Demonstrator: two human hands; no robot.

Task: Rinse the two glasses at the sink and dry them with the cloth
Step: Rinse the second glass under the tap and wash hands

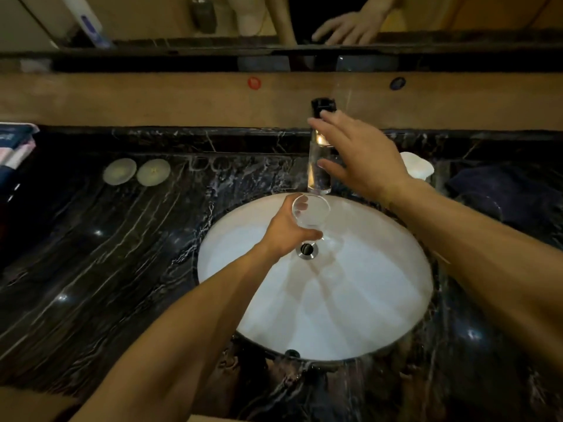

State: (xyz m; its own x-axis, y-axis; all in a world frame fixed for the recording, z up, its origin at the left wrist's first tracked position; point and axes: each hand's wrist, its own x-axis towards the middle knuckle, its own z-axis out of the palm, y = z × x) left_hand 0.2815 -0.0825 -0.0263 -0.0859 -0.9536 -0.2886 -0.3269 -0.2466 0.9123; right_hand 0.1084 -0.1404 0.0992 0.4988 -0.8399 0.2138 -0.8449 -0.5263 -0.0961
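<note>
My left hand [285,234] is shut on a clear glass [310,212], mouth up, over the white sink basin [350,300] and just below the chrome faucet [318,172]. My right hand [359,161] reaches over the faucet with fingers spread around its black top [323,105]; whether it grips the lever I cannot tell. A second tall clear glass [343,92] shows faintly on the wooden ledge behind the faucet. A dark cloth [502,193] lies on the counter to the right of the basin. I see no water stream.
The basin sits in a black marble counter [106,254]. Two round pale discs [119,171] and a pair of spectacles [210,162] lie at the left. A white dish [418,165] stands right of the faucet. A mirror [350,25] above reflects my hand.
</note>
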